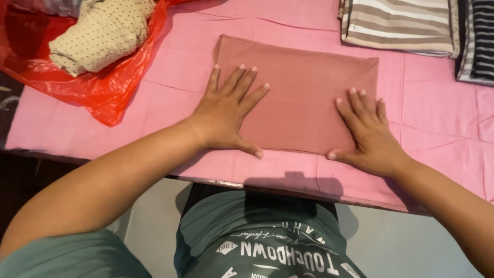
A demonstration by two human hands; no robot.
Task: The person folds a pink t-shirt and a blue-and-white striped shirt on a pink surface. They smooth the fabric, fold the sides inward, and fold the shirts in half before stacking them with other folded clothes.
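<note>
Your 2 hands lie flat, fingers spread, holding nothing: left hand (226,116) at 9 o'clock, right hand (368,136) at 4 o'clock, pinning the folded brown cloth (303,92) smooth on the pink table cover (437,118). Red plastic bag (103,85) at 10 o'clock; striped stack (396,25), probably folded garments, at 1 o'clock.

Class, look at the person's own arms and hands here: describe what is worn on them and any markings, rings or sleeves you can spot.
Both forearms are bare. The left hand and right hand show no rings, watch, gloves or bands. Fingernails are short and unpainted. A grey-green short sleeve covers the left upper arm, matching the shirt; the right sleeve is out of view.
</note>
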